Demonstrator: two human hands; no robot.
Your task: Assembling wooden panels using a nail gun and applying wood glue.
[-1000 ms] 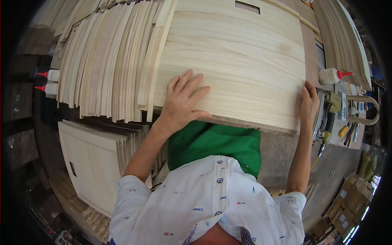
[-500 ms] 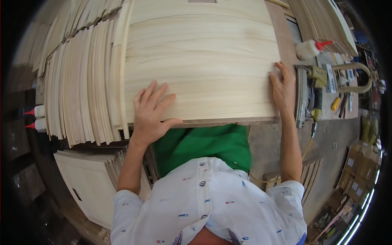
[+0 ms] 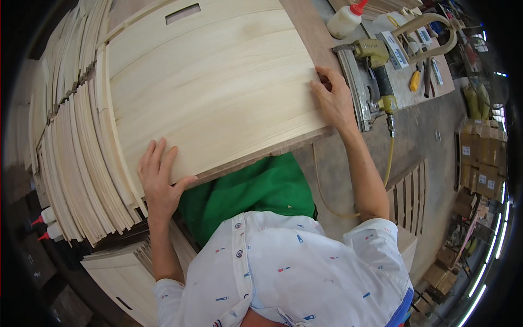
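A wide pale wooden panel point(image 3: 218, 82) with a rectangular slot near its far end lies on the bench in front of me. My left hand point(image 3: 159, 182) rests on its near left corner, fingers spread, thumb along the front edge. At the panel's right edge is my right hand point(image 3: 333, 98), its fingers bent and its thumb and forefinger tips apart, touching the edge. Neither hand lifts anything. Just right of that hand lies a nail gun point(image 3: 373, 71) with a yellow air hose point(image 3: 390, 158). Beyond it stands a white glue bottle point(image 3: 344, 23) with a red nozzle.
Stacked wooden strips point(image 3: 81, 169) run along the left. Below them lean slotted panels point(image 3: 122, 278). A curved wooden frame point(image 3: 427, 41) and a yellow-handled tool point(image 3: 415, 80) lie on the right. Cardboard boxes point(image 3: 482, 158) stand at far right; a slatted wooden piece point(image 3: 409, 196) is lower down.
The view has turned, so the panel now appears tilted and its slot shows fully. Both hands keep to the panel's near left corner and right edge.
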